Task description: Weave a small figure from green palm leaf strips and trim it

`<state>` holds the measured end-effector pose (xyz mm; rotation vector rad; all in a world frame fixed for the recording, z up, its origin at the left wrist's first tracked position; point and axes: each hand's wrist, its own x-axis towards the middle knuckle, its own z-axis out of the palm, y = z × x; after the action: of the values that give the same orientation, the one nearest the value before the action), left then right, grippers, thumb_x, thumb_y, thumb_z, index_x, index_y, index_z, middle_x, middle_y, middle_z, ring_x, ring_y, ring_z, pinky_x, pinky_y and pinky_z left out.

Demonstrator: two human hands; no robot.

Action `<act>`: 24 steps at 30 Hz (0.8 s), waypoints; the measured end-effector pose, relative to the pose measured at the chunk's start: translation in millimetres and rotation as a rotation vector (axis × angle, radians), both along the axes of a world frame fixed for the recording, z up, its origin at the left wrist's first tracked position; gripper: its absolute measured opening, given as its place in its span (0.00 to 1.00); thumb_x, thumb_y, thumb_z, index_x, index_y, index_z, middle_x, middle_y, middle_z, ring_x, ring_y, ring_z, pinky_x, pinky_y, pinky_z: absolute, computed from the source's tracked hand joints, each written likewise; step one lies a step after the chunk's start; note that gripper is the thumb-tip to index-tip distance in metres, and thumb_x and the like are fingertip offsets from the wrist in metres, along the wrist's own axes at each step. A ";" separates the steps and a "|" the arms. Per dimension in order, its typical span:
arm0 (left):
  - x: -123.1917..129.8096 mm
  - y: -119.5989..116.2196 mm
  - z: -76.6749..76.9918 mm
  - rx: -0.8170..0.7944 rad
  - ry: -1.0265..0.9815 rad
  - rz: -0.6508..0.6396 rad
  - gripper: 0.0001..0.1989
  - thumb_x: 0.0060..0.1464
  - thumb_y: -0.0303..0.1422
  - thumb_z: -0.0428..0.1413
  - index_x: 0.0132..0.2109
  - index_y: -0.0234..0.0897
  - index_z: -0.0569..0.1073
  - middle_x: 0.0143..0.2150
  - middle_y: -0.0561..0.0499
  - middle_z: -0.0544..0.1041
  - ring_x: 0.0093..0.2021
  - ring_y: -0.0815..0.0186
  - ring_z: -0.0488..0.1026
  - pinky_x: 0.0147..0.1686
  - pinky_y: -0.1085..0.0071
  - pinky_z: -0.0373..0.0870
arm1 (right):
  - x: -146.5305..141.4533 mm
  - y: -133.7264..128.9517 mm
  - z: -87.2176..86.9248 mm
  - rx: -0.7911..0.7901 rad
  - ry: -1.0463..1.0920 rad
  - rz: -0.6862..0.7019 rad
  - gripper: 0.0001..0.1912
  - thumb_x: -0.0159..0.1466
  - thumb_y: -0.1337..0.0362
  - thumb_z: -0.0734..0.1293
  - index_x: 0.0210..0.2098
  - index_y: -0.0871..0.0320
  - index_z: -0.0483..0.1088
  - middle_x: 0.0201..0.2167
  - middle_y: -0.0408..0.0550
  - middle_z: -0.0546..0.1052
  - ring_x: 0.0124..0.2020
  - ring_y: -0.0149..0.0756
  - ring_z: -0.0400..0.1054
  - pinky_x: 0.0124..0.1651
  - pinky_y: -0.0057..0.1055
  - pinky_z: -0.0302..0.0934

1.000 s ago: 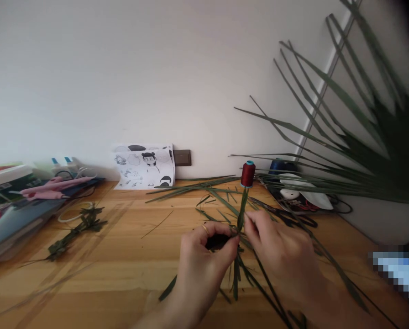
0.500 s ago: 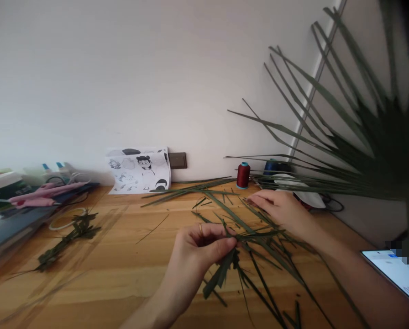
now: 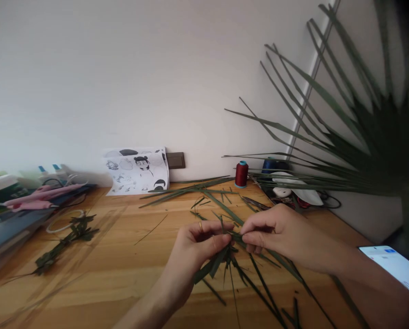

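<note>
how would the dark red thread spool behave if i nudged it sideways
The dark red thread spool stands upright and is taller than wide, so it would probably tip. Its round body suggests it might then roll on the flat wooden tabletop.

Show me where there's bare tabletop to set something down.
Bare wood lies between the leaf bundle and your left hand, nearer you than one thin strip. It's crowded around your right hand, with leaf strips reaching back to the red spool.
</note>
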<state>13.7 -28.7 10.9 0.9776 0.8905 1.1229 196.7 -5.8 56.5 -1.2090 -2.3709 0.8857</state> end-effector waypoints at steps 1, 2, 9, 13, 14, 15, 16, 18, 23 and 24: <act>0.0 1.2 -0.2 -0.011 -0.006 -0.003 0.13 0.39 0.29 0.62 0.37 0.31 0.75 0.26 0.49 0.77 0.23 0.70 0.72 0.24 0.75 0.66 | -0.3 0.6 -0.6 0.027 -0.009 -0.005 0.10 0.59 0.60 0.60 0.26 0.53 0.71 0.21 0.36 0.73 0.24 0.26 0.63 0.26 0.23 0.53; 0.1 2.3 -0.3 -0.019 -0.013 -0.002 0.14 0.38 0.28 0.63 0.36 0.31 0.74 0.25 0.49 0.77 0.22 0.70 0.71 0.21 0.76 0.65 | -0.7 1.2 -1.2 0.061 -0.019 -0.011 0.10 0.59 0.60 0.60 0.26 0.53 0.71 0.21 0.36 0.72 0.24 0.26 0.63 0.26 0.24 0.53; 0.6 5.9 -1.2 -0.028 -0.044 0.026 0.10 0.35 0.25 0.63 0.27 0.31 0.70 0.21 0.53 0.75 0.19 0.73 0.70 0.19 0.79 0.64 | -2.4 3.3 -1.7 0.211 -0.001 -0.033 0.09 0.59 0.61 0.61 0.26 0.55 0.69 0.23 0.37 0.71 0.26 0.26 0.61 0.28 0.25 0.50; 1.3 4.1 -0.1 -0.042 -0.026 0.033 0.09 0.34 0.24 0.64 0.24 0.30 0.71 0.22 0.52 0.76 0.21 0.74 0.70 0.23 0.79 0.65 | -3.0 3.6 -0.6 0.074 0.056 -0.019 0.10 0.60 0.61 0.59 0.25 0.58 0.66 0.21 0.38 0.65 0.24 0.26 0.57 0.25 0.25 0.48; 1.5 3.4 0.3 -0.041 -0.025 0.029 0.08 0.34 0.24 0.64 0.24 0.31 0.71 0.22 0.52 0.76 0.22 0.74 0.71 0.24 0.79 0.65 | -3.3 3.9 -0.6 0.037 0.080 -0.018 0.10 0.60 0.62 0.59 0.25 0.58 0.66 0.21 0.38 0.64 0.24 0.26 0.56 0.25 0.25 0.48; 1.7 2.8 0.6 -0.040 -0.027 0.024 0.08 0.35 0.24 0.64 0.24 0.31 0.71 0.22 0.53 0.76 0.22 0.74 0.71 0.24 0.79 0.65 | -3.7 4.3 -0.7 0.005 0.107 -0.020 0.10 0.60 0.62 0.60 0.25 0.59 0.66 0.20 0.38 0.63 0.24 0.26 0.55 0.25 0.25 0.48; 1.9 2.3 0.7 -0.040 -0.030 0.020 0.08 0.35 0.24 0.64 0.24 0.31 0.71 0.22 0.53 0.77 0.22 0.75 0.71 0.25 0.80 0.66 | -4.3 4.7 -0.9 -0.021 0.133 -0.027 0.10 0.60 0.62 0.60 0.25 0.59 0.66 0.20 0.38 0.62 0.24 0.25 0.55 0.25 0.24 0.48; 2.4 1.5 0.2 -0.040 -0.034 0.009 0.07 0.35 0.23 0.64 0.24 0.31 0.72 0.22 0.53 0.77 0.22 0.75 0.71 0.25 0.80 0.66 | -5.9 5.7 -2.0 -0.076 0.175 -0.043 0.10 0.59 0.62 0.60 0.25 0.59 0.66 0.19 0.37 0.61 0.23 0.25 0.53 0.24 0.24 0.47; 3.0 2.8 -3.2 -0.012 -0.021 0.011 0.08 0.34 0.24 0.64 0.24 0.32 0.71 0.23 0.53 0.77 0.23 0.74 0.71 0.26 0.79 0.66 | -9.4 6.7 -7.0 -0.301 0.308 -0.068 0.10 0.58 0.61 0.61 0.24 0.60 0.66 0.17 0.37 0.60 0.18 0.23 0.50 0.19 0.23 0.43; 2.9 3.4 -3.5 -0.012 -0.020 0.015 0.08 0.35 0.24 0.63 0.24 0.31 0.71 0.23 0.53 0.77 0.23 0.74 0.71 0.26 0.79 0.66 | -9.3 6.6 -7.7 -0.333 0.355 -0.075 0.10 0.58 0.61 0.61 0.24 0.60 0.66 0.17 0.37 0.61 0.18 0.23 0.50 0.19 0.23 0.43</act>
<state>16.6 -25.3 7.4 0.9494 0.8889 1.1373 187.4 0.8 48.9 -1.1323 -1.9373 1.3822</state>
